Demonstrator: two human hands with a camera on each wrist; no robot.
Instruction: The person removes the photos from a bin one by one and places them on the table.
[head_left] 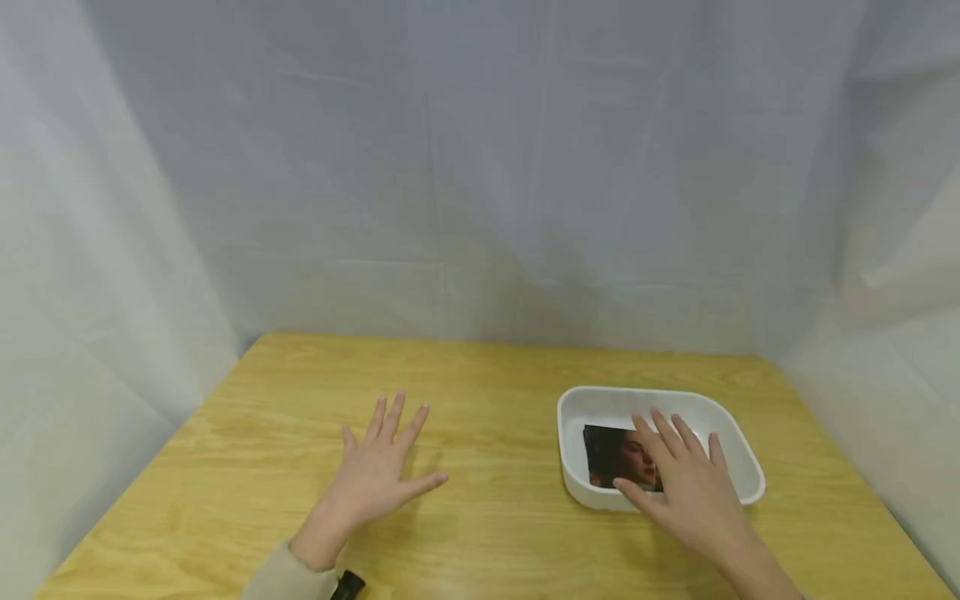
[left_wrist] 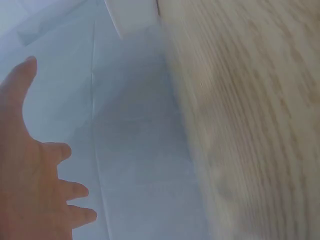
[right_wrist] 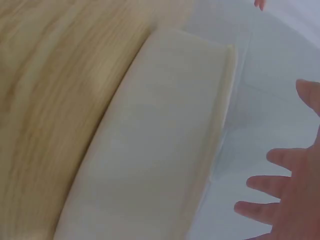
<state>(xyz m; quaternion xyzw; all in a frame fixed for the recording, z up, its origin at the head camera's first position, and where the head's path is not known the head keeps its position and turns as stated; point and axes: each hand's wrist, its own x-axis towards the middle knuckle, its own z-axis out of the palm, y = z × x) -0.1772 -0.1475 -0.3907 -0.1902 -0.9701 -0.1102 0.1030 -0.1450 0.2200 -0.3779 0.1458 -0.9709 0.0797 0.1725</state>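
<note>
All fingers apart and empty, the left hand hovers above the table, the right hand over the picture in the tray beneath, seemingly a pause; lifting it would call for pinching.

Head view: soft, even, moderate light, source out of frame; faint diffuse shadow on table just right of left hand; white sheet greyish beyond hands, brighter far left of them. Wrist views: hazy, bluish; table edge smeared across from left hand; white plastic tub beside right hand soft, low-contrast.
</note>
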